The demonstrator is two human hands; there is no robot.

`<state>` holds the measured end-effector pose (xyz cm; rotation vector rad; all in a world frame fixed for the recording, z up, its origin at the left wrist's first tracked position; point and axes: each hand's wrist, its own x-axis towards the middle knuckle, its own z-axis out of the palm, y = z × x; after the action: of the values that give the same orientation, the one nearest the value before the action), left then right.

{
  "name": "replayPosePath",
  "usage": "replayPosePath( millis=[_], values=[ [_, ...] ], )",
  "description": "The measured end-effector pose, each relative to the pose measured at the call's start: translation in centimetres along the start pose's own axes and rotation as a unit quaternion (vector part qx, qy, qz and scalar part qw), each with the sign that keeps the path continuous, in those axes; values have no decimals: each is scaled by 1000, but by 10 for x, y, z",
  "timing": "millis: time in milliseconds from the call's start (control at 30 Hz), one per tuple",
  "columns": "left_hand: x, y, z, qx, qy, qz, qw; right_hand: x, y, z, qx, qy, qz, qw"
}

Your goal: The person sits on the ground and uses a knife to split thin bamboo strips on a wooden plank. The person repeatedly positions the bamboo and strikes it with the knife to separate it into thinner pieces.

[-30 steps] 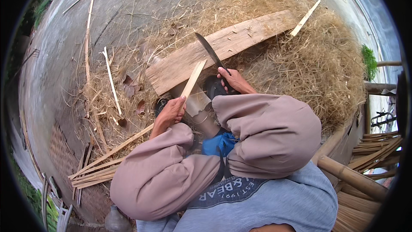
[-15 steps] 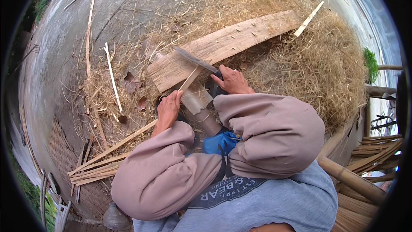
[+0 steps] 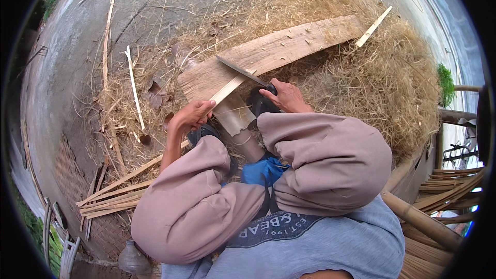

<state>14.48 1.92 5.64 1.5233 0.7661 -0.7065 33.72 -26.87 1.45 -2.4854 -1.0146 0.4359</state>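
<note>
Bamboo strip (image 3: 230, 87), pinched in left hand (image 3: 194, 115), crosses the near edge of wooden plank (image 3: 289, 42) toward its left end, probably for support; right hand (image 3: 285, 96) grips long knife (image 3: 235, 67), blade crossing the strip.

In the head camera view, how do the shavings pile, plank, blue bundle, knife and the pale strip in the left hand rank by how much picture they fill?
1. Shavings pile
2. Plank
3. Blue bundle
4. Knife and pale strip: too alike to rank, both slim and partly hidden.
</note>
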Motion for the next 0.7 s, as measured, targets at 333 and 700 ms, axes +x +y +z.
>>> replayPosePath(
  millis=[333, 700],
  values=[
    [0, 15, -13, 46, 13, -44, 998, 3, -13, -20, 121, 17, -11, 992],
    [4, 13, -25, 114, 67, -14, 991, 12, 9, 5, 89, -21, -14, 996]
  ],
)
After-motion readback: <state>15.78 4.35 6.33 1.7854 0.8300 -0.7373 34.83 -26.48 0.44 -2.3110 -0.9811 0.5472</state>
